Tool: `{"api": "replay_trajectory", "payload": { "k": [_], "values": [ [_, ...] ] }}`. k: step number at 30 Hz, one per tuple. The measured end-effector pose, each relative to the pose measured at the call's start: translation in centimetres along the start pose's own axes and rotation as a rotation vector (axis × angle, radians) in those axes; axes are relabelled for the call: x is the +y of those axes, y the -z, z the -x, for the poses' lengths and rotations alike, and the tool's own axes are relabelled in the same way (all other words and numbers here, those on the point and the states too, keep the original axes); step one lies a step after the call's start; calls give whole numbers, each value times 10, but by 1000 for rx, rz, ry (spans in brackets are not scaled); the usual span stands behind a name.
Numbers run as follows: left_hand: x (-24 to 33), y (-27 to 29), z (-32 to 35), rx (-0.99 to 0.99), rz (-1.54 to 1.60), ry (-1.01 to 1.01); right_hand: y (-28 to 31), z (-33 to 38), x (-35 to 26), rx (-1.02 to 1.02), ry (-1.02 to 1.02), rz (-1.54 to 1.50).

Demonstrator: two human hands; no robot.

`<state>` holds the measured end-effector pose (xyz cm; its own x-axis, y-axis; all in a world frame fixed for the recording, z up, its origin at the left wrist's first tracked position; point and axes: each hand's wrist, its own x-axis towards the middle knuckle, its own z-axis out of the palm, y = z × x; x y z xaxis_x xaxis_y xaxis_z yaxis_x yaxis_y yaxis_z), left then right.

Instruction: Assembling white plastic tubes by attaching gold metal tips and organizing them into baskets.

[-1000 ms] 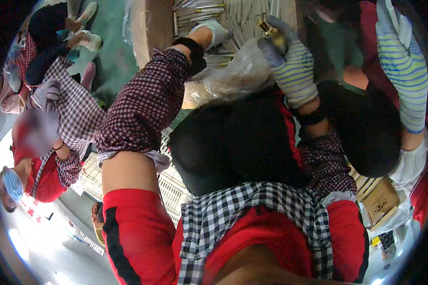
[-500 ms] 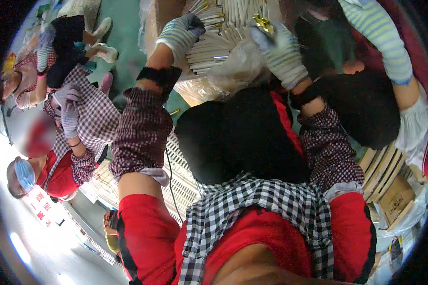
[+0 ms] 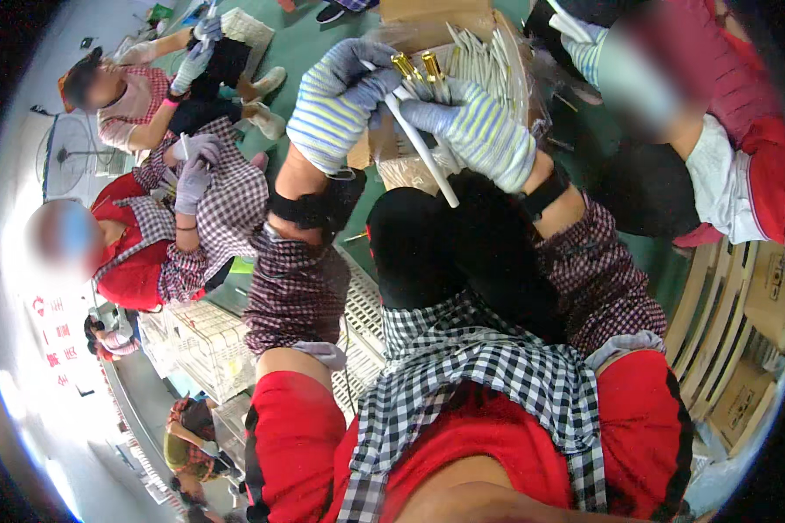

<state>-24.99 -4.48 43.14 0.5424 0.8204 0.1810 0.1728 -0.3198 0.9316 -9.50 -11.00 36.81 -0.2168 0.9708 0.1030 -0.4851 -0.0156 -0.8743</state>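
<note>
My left hand (image 3: 334, 103), in a striped knit glove, has its fingers closed round the upper end of a white tube (image 3: 429, 164). The tube slants down and to the right above my lap. Close beside it my right hand (image 3: 490, 135), gloved alike, is closed on several brass-coloured metal fittings (image 3: 431, 66) that stick up past its fingers. The right thumb lies against or just beside the tube; which of these I cannot tell. Beyond my hands is an open cardboard box (image 3: 429, 10) holding many white tubes (image 3: 484, 63), partly hidden by the right glove.
A co-worker (image 3: 706, 96) sits close on the right, a gloved hand holding white tubes. Two more co-workers (image 3: 135, 218) sit to the left, handling small items. Wooden pallets (image 3: 715, 314) stand at the right, and white plastic crates (image 3: 205, 344) at the left.
My left hand has drawn back from over the box and now grips a white tube. My right hand, still with the brass fittings, has moved left beside it. The view has shifted.
</note>
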Motion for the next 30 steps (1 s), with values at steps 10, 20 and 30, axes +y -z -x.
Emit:
{"api": "replay_trajectory", "payload": {
  "k": [10, 20, 30],
  "values": [
    [16, -7, 96, 397, 140, -139, -99, 58, 1, 205, -160, -99],
    [-6, -18, 204, 98, 645, 23, -143, 79, 33, 132, 128, 109],
    [-80, -34, 249, 159, 505, 39, -136, 101, 72, 33, 231, 365]
  ]
}}
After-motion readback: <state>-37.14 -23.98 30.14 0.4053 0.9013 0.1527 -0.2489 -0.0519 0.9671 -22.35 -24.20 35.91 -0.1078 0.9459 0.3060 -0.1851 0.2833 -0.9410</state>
